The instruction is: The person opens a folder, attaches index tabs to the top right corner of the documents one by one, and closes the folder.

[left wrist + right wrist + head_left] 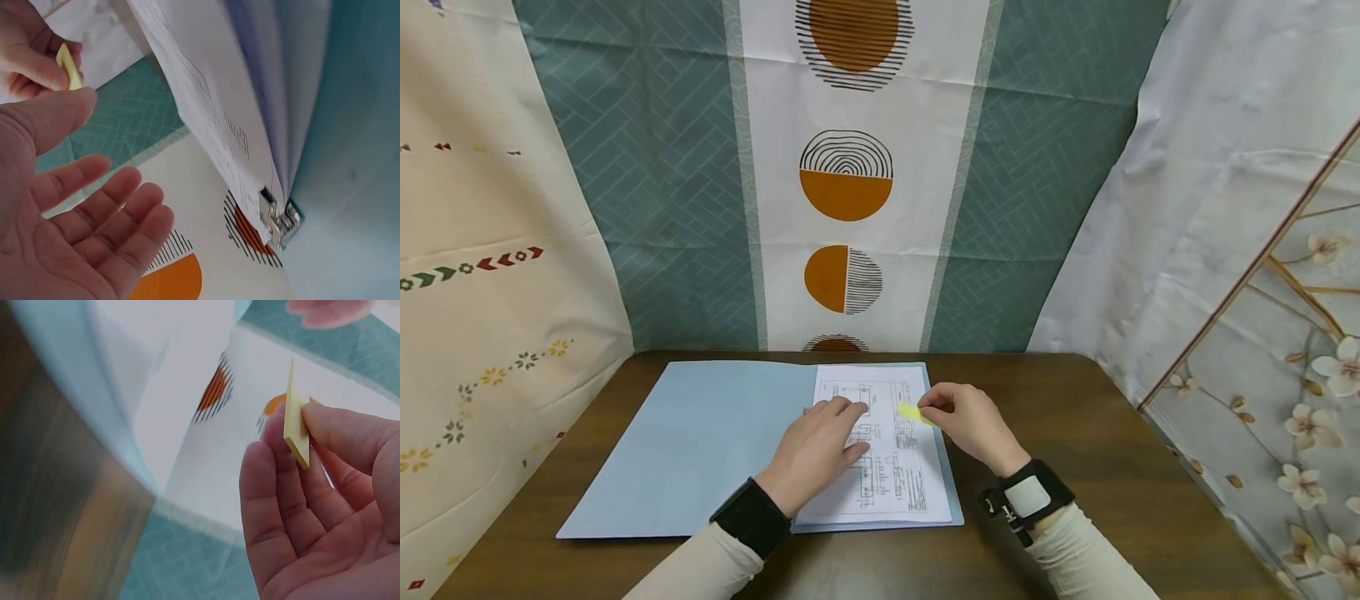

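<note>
My right hand point(972, 423) pinches a thin pad of yellow sticky notes point(910, 412) between thumb and fingers, over the right edge of the printed drawing sheets point(895, 492). In the right wrist view the pad point(297, 434) appears nearly edge-on, with the thumb on one face. My left hand point(820, 446) hovers over the left part of the sheets, fingers relaxed and apart, nothing in its grasp. The sheets lie in the right half of an opened light blue folder point(700, 450). A metal clip point(278, 219) holds them along the folder's spine.
A dark brown wooden table point(1037, 542) carries the folder. Behind it hangs a teal and white cloth point(670, 167) with orange and striped circles. Patterned cloths point(1240, 192) hang at both sides.
</note>
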`<state>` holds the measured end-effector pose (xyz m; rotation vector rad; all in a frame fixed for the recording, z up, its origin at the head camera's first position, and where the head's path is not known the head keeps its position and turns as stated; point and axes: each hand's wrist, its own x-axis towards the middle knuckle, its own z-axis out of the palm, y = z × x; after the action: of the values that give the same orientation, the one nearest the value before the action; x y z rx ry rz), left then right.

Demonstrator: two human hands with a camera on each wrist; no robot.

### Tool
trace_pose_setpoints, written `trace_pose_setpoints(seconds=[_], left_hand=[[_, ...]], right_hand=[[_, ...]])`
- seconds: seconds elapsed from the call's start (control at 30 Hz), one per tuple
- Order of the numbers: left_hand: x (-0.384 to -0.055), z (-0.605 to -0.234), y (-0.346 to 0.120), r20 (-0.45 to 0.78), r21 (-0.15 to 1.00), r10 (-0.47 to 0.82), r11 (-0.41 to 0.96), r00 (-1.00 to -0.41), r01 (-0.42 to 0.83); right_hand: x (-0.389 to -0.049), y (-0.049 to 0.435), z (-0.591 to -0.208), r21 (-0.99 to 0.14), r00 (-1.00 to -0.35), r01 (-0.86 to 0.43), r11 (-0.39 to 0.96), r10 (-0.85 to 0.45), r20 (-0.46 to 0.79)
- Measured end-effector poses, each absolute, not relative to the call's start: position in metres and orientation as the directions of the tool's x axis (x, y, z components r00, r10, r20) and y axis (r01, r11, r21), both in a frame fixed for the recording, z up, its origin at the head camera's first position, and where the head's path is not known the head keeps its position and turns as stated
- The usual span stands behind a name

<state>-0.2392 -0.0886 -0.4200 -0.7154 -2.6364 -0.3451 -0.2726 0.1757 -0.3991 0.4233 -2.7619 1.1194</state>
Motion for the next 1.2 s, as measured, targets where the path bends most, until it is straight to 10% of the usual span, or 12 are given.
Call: trace_pose_setpoints(seconds=[1.2], left_hand=[[-0.238,-0.405,-0.088,0.422,0.347,0.429,0.738,-0.799,0.579]], right_hand=[[-0.260,0.139,-0.394,-0.726,-0.896,-0.391,0.566,-0.415,0.159]])
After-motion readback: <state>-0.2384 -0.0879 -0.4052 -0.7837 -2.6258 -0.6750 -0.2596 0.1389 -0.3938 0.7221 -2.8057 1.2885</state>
